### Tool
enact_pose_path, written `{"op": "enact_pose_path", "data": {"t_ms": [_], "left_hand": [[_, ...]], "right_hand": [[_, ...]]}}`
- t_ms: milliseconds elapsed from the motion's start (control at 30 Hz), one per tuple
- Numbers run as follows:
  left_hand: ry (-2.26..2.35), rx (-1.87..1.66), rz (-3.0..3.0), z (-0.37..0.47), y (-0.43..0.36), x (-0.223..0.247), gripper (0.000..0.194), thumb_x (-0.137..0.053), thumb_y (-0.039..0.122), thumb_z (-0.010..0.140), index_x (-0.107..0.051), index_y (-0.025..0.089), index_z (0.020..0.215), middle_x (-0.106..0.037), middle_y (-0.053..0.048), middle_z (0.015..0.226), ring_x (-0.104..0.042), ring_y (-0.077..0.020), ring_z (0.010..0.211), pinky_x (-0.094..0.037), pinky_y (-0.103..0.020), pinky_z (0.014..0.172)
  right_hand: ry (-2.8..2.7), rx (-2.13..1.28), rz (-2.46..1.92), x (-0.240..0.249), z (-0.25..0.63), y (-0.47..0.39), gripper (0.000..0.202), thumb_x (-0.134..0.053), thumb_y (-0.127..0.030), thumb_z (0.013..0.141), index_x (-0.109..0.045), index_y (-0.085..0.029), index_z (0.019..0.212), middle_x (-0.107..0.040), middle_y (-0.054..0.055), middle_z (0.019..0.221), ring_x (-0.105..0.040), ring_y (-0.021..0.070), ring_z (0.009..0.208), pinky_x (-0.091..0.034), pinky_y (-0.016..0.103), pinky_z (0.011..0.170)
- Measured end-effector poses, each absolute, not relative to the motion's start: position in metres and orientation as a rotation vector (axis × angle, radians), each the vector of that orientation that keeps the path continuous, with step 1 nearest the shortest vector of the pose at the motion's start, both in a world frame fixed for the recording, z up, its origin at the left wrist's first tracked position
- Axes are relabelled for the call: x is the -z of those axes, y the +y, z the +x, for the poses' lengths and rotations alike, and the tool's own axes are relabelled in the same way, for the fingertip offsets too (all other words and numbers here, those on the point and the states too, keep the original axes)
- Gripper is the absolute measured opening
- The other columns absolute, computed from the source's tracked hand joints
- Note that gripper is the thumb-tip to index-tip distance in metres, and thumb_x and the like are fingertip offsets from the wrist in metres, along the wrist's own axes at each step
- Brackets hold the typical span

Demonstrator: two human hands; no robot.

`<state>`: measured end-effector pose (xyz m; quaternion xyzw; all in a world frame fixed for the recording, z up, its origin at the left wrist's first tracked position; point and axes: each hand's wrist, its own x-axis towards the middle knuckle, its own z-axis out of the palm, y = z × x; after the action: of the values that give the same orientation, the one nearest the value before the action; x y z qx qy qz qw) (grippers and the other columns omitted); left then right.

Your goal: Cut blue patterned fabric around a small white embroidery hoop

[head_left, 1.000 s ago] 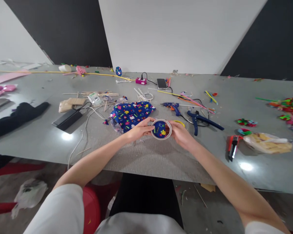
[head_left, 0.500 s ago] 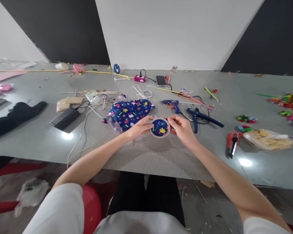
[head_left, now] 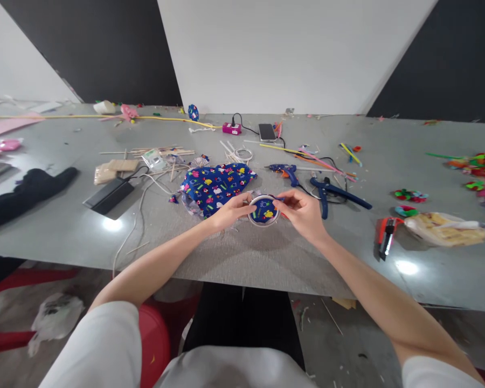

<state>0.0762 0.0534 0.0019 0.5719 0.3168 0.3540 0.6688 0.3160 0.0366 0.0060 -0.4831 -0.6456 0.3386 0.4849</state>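
A small round hoop (head_left: 264, 210) with a pale rim and blue patterned fabric across it is held up above the table's front part. My left hand (head_left: 235, 209) grips its left side, the thumb lying on the fabric. On the right side, my right hand (head_left: 301, 212) pinches the rim near the upper right edge; its lower fingers are partly hidden behind. A larger piece of the same blue printed fabric (head_left: 216, 186) lies crumpled just beyond my left hand. Past my right hand are a blue glue gun (head_left: 285, 173) and dark blue cutters (head_left: 337, 194).
A black lamp-like box (head_left: 109, 195) with a cable and wooden sticks (head_left: 157, 152) lie to the left. A red-and-black utility knife (head_left: 386, 238) and a plastic bag of yellowish pieces (head_left: 444, 229) lie right. A phone (head_left: 267, 132) and a pink power socket (head_left: 231, 128) are at the back.
My right hand has shifted slightly left and its fingertips now sit over the hoop's upper right rim. The hoop is tilted a little differently; my left hand stays on it.
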Motion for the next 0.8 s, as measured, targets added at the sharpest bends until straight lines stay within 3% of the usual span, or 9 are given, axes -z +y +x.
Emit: {"op": "enact_pose_path", "data": {"t_ms": [100, 267, 400, 600, 800], "left_hand": [[0.702, -0.813, 1.379, 0.077, 0.054, 0.001, 0.044, -0.077, 0.055, 0.086, -0.053, 0.018, 0.081, -0.049, 0.003, 0.072, -0.045, -0.0106, 0.066, -0.032, -0.026, 0.063], [0.687, -0.756, 1.43, 0.076, 0.054, 0.009, 0.047, -0.069, 0.063, 0.091, -0.061, 0.017, 0.087, -0.055, -0.001, 0.076, -0.053, -0.0164, 0.073, -0.038, -0.03, 0.067], [0.664, -0.746, 1.467, 0.075, 0.052, 0.01, 0.044, -0.066, 0.061, 0.095, -0.061, 0.017, 0.093, -0.058, -0.002, 0.082, -0.054, -0.0156, 0.074, -0.04, -0.029, 0.07], [0.635, -0.821, 1.613, 0.08, 0.052, 0.009, 0.047, -0.056, 0.061, 0.102, -0.068, 0.018, 0.117, -0.069, -0.011, 0.118, -0.062, -0.0256, 0.115, -0.046, -0.04, 0.104], [0.669, -0.863, 1.7, 0.086, 0.052, 0.012, 0.047, -0.051, 0.059, 0.105, -0.073, 0.02, 0.119, -0.073, -0.011, 0.124, -0.064, -0.0274, 0.124, -0.045, -0.044, 0.113]], "right_hand": [[-1.618, -0.75, -1.148, -0.007, 0.314, 0.032, 0.028, -0.083, -0.049, 0.087, -0.076, -0.023, 0.095, -0.075, 0.004, 0.088, -0.07, 0.0194, 0.076, -0.055, 0.033, 0.068], [-1.717, -0.696, -1.058, -0.008, 0.311, 0.025, 0.022, -0.081, -0.046, 0.091, -0.077, -0.025, 0.096, -0.076, 0.004, 0.092, -0.072, 0.0209, 0.084, -0.057, 0.035, 0.077], [-1.773, -0.684, -1.027, -0.009, 0.306, 0.021, 0.018, -0.08, -0.043, 0.092, -0.077, -0.026, 0.096, -0.077, 0.004, 0.094, -0.072, 0.0204, 0.086, -0.058, 0.034, 0.078], [-1.791, -0.65, -1.03, -0.01, 0.302, 0.02, 0.017, -0.078, -0.042, 0.094, -0.076, -0.025, 0.093, -0.077, 0.004, 0.089, -0.071, 0.0197, 0.08, -0.057, 0.033, 0.071], [-1.84, -0.538, -1.074, -0.009, 0.303, 0.021, 0.016, -0.074, -0.044, 0.097, -0.079, -0.029, 0.096, -0.08, 0.006, 0.097, -0.074, 0.0249, 0.091, -0.06, 0.042, 0.085]]}}
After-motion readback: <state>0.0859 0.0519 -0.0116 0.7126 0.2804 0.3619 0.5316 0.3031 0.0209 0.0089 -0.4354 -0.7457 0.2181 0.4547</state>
